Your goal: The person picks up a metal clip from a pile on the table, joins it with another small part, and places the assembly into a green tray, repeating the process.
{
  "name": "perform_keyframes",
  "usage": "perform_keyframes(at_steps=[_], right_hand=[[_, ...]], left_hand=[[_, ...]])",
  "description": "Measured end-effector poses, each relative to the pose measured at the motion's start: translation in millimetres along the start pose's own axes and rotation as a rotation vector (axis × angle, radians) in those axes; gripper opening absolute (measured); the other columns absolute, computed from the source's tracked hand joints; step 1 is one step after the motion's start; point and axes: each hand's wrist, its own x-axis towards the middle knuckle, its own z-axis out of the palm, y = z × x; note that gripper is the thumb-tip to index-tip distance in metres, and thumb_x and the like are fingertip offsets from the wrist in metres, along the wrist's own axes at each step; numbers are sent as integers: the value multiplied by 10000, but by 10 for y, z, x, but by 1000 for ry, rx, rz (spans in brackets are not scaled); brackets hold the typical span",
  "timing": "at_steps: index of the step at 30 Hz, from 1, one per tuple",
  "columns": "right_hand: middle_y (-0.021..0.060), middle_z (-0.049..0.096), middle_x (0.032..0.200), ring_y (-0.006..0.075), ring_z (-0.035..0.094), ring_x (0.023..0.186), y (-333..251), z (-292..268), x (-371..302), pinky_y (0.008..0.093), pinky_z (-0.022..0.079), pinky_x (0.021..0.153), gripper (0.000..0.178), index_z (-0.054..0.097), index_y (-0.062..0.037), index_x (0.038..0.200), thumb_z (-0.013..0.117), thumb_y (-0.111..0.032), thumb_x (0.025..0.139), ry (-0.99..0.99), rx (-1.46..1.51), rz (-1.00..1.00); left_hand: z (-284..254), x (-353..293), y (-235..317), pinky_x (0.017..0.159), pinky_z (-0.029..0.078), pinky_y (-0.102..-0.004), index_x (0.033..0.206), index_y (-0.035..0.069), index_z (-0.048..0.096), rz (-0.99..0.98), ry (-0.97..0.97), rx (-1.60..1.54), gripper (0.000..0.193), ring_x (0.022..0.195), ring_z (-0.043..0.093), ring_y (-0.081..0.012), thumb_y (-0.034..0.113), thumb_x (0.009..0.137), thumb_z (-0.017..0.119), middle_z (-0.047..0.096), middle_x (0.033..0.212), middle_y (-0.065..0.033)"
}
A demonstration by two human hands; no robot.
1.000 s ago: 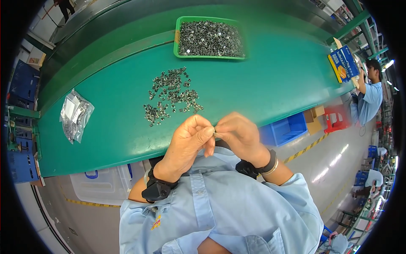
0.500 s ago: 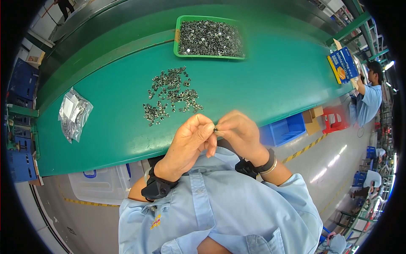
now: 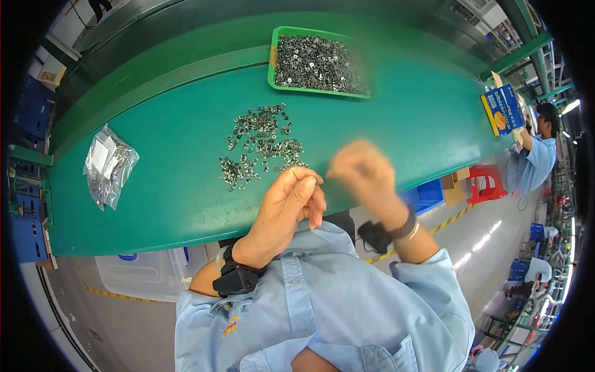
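Observation:
My left hand is held over the front edge of the green table, thumb pressed to the fingers. Whatever sits in that pinch is too small or hidden to make out. Up and to its right, my right hand is apart from it and smeared by motion, so its grip does not show. Just beyond my left hand lies a loose spread of small shiny metal pieces. Farther back stands a green tray, heaped with many similar small pieces.
A clear plastic bag with small parts lies at the left. Blue bin, cardboard box and red stool stand beyond the table's right front edge. A person in a blue shirt is near a blue-yellow box.
My two hands, together at a small dark piece before, have parted. My right hand has moved up and to the right; my left hand stays nearly in place, still pinched.

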Motion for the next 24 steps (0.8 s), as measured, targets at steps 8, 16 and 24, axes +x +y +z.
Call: perform_keyframes(at_steps=[8,16,24], right_hand=[[65,592,816,200,594,757,368,-403,1090,289,488,685,96,610,-37,880,638,-45,788,71,-458,-112],[87,564,849,259,573,834,303,127,990,349,476,732,113,618,-41,905,615,-93,805,-555,-496,-159],[81,563,839,253,566,820,288,66,859,351,468,715,120,599,-39,891,636,-75,783,-526,-427,-122]], left_hand=[[-134,-36,-22,518,434,-275,1014,50,480,-21,-109,-54,144,564,534,-155,182,958,466,569,726,-84],[-218,-37,-10,526,433,-298,1014,55,482,-23,-167,-128,141,558,528,-161,182,955,474,569,724,-89],[-204,-50,5,520,433,-288,1035,49,483,-3,-116,-149,149,559,532,-157,176,959,461,565,735,-84]])
